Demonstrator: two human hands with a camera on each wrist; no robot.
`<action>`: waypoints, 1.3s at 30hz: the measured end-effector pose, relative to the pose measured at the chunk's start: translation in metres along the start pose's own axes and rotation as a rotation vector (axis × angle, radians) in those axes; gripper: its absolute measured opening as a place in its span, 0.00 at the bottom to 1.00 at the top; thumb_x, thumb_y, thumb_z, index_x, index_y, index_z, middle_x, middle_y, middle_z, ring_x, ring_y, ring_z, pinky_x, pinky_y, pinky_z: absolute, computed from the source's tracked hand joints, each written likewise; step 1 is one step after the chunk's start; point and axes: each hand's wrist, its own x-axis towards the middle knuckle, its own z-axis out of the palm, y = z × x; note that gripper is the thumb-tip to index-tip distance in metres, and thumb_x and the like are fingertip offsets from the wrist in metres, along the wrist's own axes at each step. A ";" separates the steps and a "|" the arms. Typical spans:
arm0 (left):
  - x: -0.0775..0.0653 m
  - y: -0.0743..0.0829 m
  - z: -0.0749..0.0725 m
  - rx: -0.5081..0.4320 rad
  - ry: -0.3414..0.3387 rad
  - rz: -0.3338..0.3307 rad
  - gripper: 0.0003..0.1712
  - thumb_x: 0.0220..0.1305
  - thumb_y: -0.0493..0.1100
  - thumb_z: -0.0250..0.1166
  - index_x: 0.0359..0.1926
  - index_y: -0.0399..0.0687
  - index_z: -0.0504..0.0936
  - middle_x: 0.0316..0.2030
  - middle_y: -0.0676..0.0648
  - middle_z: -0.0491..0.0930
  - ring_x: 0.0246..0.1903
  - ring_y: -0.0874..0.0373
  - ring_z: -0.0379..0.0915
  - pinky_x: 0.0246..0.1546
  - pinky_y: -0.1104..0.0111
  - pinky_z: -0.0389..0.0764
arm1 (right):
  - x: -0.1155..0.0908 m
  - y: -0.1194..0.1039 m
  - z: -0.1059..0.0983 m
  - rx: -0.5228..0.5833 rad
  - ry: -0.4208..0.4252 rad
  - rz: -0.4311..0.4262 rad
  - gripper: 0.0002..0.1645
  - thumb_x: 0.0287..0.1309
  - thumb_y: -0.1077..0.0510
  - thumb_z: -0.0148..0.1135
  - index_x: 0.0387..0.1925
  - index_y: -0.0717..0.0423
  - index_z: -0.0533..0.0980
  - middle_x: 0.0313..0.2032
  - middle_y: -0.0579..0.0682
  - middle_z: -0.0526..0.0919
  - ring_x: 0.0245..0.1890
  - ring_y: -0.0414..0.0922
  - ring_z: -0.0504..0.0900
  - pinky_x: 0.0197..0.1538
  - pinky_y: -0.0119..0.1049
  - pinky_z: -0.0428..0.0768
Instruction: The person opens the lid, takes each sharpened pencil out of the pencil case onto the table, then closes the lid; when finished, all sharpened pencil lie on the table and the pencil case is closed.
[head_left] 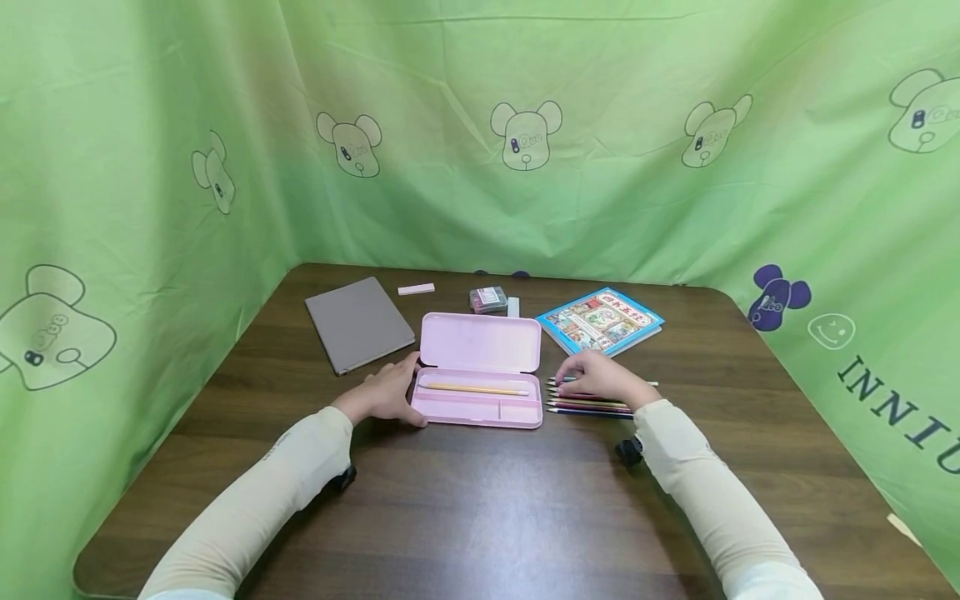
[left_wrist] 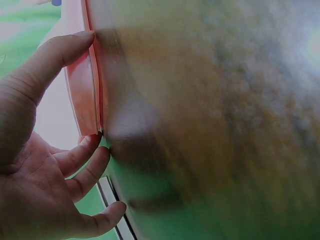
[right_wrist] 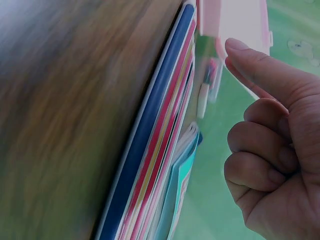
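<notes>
An open pink pencil case [head_left: 477, 422] stands mid-table, lid tipped back, with a yellow pencil [head_left: 476, 389] in its long rear compartment. My left hand [head_left: 386, 390] grips the case's left end. In the left wrist view, the thumb [left_wrist: 75, 47] presses the case's near wall [left_wrist: 82, 97] and the other fingers spread around its end corner. Right of the case lie several colored pencils [head_left: 588, 406], tips toward it. Over their tip ends is my right hand [head_left: 600, 379], thumb and index finger extended close together, the others curled, nothing visible between them. A dark blue pencil [right_wrist: 145, 130] lies nearest in the right wrist view.
Behind the case are a small clear box [head_left: 488, 300] and a white eraser-like block [head_left: 513, 307]. A gray notebook [head_left: 360, 323] lies back left, near a pale pink strip [head_left: 416, 289]. An illustrated book [head_left: 602, 321] lies back right. Green cloth [head_left: 450, 192] hangs around the table.
</notes>
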 end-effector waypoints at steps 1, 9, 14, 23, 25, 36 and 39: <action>0.000 0.000 0.000 0.000 0.000 0.000 0.64 0.35 0.57 0.76 0.68 0.42 0.49 0.60 0.44 0.68 0.57 0.44 0.62 0.50 0.43 0.63 | 0.002 -0.002 0.001 0.000 -0.001 -0.005 0.06 0.50 0.55 0.67 0.31 0.52 0.82 0.23 0.43 0.79 0.22 0.39 0.65 0.28 0.33 0.66; -0.001 0.000 -0.001 0.003 0.005 0.001 0.64 0.35 0.57 0.76 0.69 0.42 0.49 0.60 0.44 0.68 0.57 0.44 0.62 0.50 0.44 0.64 | 0.015 -0.019 0.008 0.024 -0.032 0.014 0.06 0.52 0.55 0.66 0.32 0.53 0.82 0.32 0.46 0.85 0.27 0.39 0.73 0.36 0.34 0.73; -0.001 0.000 0.000 0.001 0.002 0.002 0.63 0.35 0.57 0.76 0.68 0.42 0.50 0.60 0.44 0.68 0.56 0.44 0.62 0.50 0.43 0.63 | 0.025 -0.027 0.014 0.011 -0.047 0.006 0.08 0.50 0.55 0.68 0.32 0.54 0.83 0.28 0.46 0.84 0.24 0.39 0.69 0.31 0.32 0.69; 0.001 -0.002 0.003 0.002 0.003 0.002 0.59 0.35 0.56 0.77 0.65 0.45 0.54 0.58 0.46 0.69 0.54 0.46 0.64 0.49 0.45 0.65 | 0.037 -0.035 0.027 -0.050 -0.066 -0.009 0.07 0.46 0.54 0.71 0.28 0.52 0.83 0.24 0.42 0.82 0.24 0.38 0.71 0.31 0.31 0.71; 0.001 -0.001 0.003 0.002 0.001 0.000 0.59 0.35 0.56 0.76 0.65 0.46 0.54 0.58 0.46 0.68 0.55 0.46 0.64 0.49 0.45 0.65 | 0.038 -0.038 0.029 -0.064 -0.075 0.009 0.06 0.46 0.54 0.70 0.28 0.51 0.84 0.25 0.42 0.82 0.25 0.38 0.73 0.33 0.31 0.72; 0.000 0.000 0.000 0.005 -0.006 -0.008 0.64 0.36 0.57 0.75 0.69 0.43 0.48 0.61 0.44 0.67 0.58 0.45 0.61 0.52 0.43 0.62 | 0.039 -0.043 0.029 -0.083 -0.080 0.006 0.04 0.48 0.57 0.69 0.27 0.53 0.84 0.24 0.44 0.82 0.23 0.38 0.72 0.30 0.29 0.72; 0.000 0.000 0.000 0.004 -0.006 -0.005 0.63 0.36 0.57 0.76 0.68 0.43 0.49 0.61 0.44 0.67 0.58 0.44 0.62 0.51 0.43 0.63 | 0.039 -0.041 0.029 -0.071 -0.083 -0.012 0.04 0.48 0.57 0.69 0.26 0.53 0.83 0.21 0.44 0.79 0.21 0.38 0.70 0.27 0.30 0.69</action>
